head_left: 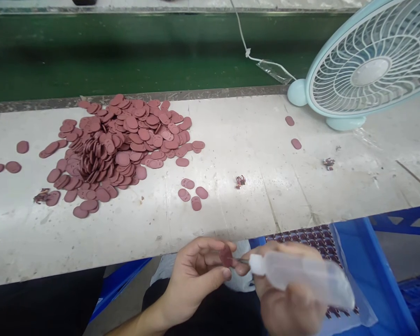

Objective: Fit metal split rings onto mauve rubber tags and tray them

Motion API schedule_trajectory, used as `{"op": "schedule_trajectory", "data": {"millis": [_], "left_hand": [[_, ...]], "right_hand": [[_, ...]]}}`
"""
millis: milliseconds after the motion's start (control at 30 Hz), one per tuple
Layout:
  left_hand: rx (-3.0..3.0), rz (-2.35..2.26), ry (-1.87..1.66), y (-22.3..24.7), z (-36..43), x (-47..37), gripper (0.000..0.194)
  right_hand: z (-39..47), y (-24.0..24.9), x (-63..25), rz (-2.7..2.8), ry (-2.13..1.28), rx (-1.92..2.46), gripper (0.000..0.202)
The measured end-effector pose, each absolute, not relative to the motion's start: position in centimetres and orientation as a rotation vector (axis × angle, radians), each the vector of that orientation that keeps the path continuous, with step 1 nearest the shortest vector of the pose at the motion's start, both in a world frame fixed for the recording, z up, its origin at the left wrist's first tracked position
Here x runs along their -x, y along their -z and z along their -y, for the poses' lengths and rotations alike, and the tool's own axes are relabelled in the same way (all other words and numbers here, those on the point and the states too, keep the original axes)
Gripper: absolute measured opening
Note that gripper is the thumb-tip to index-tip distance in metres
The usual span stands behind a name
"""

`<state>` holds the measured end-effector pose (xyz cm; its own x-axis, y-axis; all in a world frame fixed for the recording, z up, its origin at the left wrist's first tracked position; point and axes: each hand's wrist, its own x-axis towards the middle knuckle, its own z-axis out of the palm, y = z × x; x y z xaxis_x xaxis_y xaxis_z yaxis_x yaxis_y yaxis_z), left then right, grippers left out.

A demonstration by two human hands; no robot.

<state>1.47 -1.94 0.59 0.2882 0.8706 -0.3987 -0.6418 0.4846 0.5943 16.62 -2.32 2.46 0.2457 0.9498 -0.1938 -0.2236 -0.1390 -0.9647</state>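
In the head view, a small dull-red oval disc (pixel 226 256) is held upright just off the near edge of the off-white, stained tabletop (pixel 227 126), pinched between the thumb and fingers of the left hand (pixel 196 273). The right hand (pixel 289 303) is wrapped around a translucent white plastic squeeze bottle (pixel 311 277), tipped on its side, whose thin metal nozzle (pixel 243 261) points at the disc; whether its tip touches the disc I cannot tell. Beyond the hands, a few matching loose discs (pixel 196 203) lie near the middle of the near edge, with a dark-red crumpled scrap (pixel 240 182) to their right. A large heap of dull-red oval discs (pixel 133 137) spreads over the left half, reaching the far edge. A light-blue round fan with a white grille (pixel 371 72) stands at the far right corner. Below the near edge, on the right, a blue plastic crate (pixel 381 270) holds rows of small dark-red pieces (pixel 315 240).
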Motion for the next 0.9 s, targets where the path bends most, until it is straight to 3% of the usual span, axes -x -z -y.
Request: {"op": "schedule_trajectory", "data": {"millis": [100, 233, 400, 467, 533, 667, 767, 900], "left_hand": [[-0.359, -0.774, -1.014, -0.3, 2.1, -1.2, 0.027], [-0.366, -0.742, -1.044, -0.5, 2.1, -0.8, 0.025], [-0.337, -0.767, -1.088, -0.8, 1.3, -0.2, 0.006], [-0.318, -0.773, -1.081, -0.8, 1.1, 0.1, 0.007], [-0.293, -0.748, -1.087, -0.7, 1.0, 0.5, 0.008], [-0.253, -0.656, -1.102, -0.6, 0.9, 1.4, 0.009], [-0.226, -0.623, -1.077, -0.6, 0.8, 1.8, 0.008], [-0.193, -0.619, -1.033, -0.5, 0.7, 1.9, 0.005]], "right_hand": [[-1.7, -3.5, -18.7, 0.402, -1.433, 1.044, 0.029], [-6.7, -1.6, -22.6, -0.148, -1.883, 0.385, 0.032], [-8.9, 0.3, -24.5, -0.217, -2.025, 0.076, 0.027], [-8.5, -0.5, -23.6, 0.006, -1.908, 0.219, 0.029], [-7.6, -1.5, -22.1, 0.507, -1.641, 0.636, 0.029], [-7.1, -2.6, -19.3, 1.240, -1.134, 1.305, 0.013], [-8.8, -2.1, -18.5, 1.549, -0.886, 1.498, 0.029], [-11.0, -1.3, -18.7, 1.774, -0.753, 1.591, 0.027]]}}
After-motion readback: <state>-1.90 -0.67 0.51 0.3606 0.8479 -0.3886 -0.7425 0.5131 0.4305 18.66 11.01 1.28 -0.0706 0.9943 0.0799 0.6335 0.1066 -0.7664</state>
